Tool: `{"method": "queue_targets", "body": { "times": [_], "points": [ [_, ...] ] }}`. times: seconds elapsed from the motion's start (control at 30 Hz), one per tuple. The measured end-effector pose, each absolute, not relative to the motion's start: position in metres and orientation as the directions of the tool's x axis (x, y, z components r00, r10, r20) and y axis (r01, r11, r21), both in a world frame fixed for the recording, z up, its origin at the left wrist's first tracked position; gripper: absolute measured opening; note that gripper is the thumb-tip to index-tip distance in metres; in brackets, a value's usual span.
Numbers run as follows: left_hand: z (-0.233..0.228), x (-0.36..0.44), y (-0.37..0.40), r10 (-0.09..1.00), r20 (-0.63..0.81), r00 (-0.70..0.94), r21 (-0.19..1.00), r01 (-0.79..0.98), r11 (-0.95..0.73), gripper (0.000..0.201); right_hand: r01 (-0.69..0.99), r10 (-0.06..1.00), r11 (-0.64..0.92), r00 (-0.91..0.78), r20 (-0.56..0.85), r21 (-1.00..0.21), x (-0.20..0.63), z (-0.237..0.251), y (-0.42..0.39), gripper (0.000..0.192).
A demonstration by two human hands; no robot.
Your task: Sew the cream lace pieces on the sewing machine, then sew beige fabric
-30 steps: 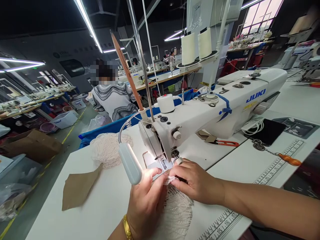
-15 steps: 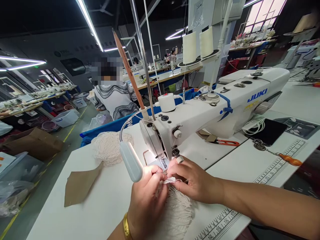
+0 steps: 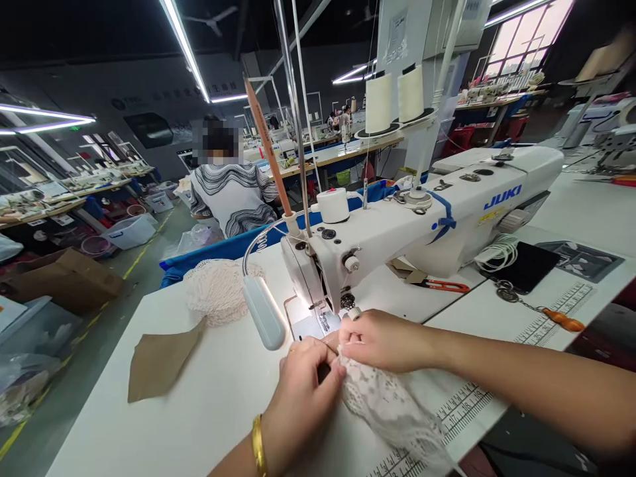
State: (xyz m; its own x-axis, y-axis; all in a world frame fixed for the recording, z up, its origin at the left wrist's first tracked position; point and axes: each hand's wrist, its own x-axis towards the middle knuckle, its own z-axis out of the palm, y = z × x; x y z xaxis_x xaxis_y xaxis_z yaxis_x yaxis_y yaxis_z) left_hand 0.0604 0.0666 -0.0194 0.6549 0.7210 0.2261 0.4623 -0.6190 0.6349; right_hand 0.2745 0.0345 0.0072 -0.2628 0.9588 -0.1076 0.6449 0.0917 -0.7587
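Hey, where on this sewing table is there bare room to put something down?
Bare tabletop lies between the brown paper piece and the left hand. A smaller patch lies between the machine base and the printed ruler. It is crowded at the needle, where both hands, the right hand included, pinch white lace, and by the red snips and phone.

Left hand (image 3: pixel 304 387): bare, with one gold bangle (image 3: pixel 258 445) around the wrist; the band is smooth and narrow. Right hand (image 3: pixel 380 340): bare, no jewellery visible. Both forearms are uncovered; no sleeve or glove shows in view.
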Motion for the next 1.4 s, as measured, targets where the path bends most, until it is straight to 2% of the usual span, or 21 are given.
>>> {"method": "queue_targets", "body": {
  "times": [0.1,0.17,0.27,0.43,0.53,0.63,0.7,0.87,1.07,1.4],
  "points": [
    [-0.033,0.063,0.076,0.685,0.386,0.618,0.398,0.558,-0.728,0.014,0.798,0.973,0.213,-0.226,0.047,-0.564,0.261,-0.014,0.053,0.013],
    [-0.033,0.064,0.075,0.603,0.468,0.646,0.296,0.529,-0.796,0.009,0.845,0.968,0.247,-0.233,0.09,-0.475,0.255,-0.021,0.058,0.012],
    [-0.03,0.062,0.074,0.477,0.522,0.707,0.193,0.447,-0.873,0.022,0.87,0.971,0.24,-0.219,0.1,-0.43,0.255,-0.027,0.06,0.009],
    [-0.033,0.06,0.077,0.443,0.525,0.727,0.19,0.408,-0.893,0.024,0.859,0.938,0.339,-0.279,0.205,-0.385,0.269,-0.033,0.054,0.003],
    [-0.035,0.06,0.078,0.447,0.527,0.723,0.19,0.413,-0.891,0.024,0.865,0.894,0.416,-0.334,0.297,-0.28,0.276,-0.035,0.045,0.011],
    [-0.035,0.061,0.077,0.451,0.519,0.726,0.174,0.427,-0.887,0.025,0.829,0.8,0.54,-0.45,0.397,-0.148,0.278,-0.04,0.038,0.02],
    [-0.035,0.061,0.076,0.456,0.513,0.727,0.16,0.441,-0.883,0.026,0.788,0.738,0.608,-0.513,0.439,-0.1,0.277,-0.045,0.037,0.024],
    [-0.032,0.059,0.076,0.469,0.508,0.723,0.138,0.469,-0.872,0.025,0.776,0.753,0.615,-0.526,0.395,-0.138,0.276,-0.051,0.043,0.022],
    [-0.034,0.059,0.081,0.483,0.513,0.709,0.132,0.49,-0.861,0.026,0.802,0.814,0.539,-0.416,0.405,-0.257,0.277,-0.042,0.047,0.024],
    [-0.038,0.059,0.085,0.494,0.506,0.707,0.139,0.498,-0.856,0.026,0.798,0.819,0.528,-0.388,0.422,-0.291,0.277,-0.046,0.05,0.025]
  ]
}}
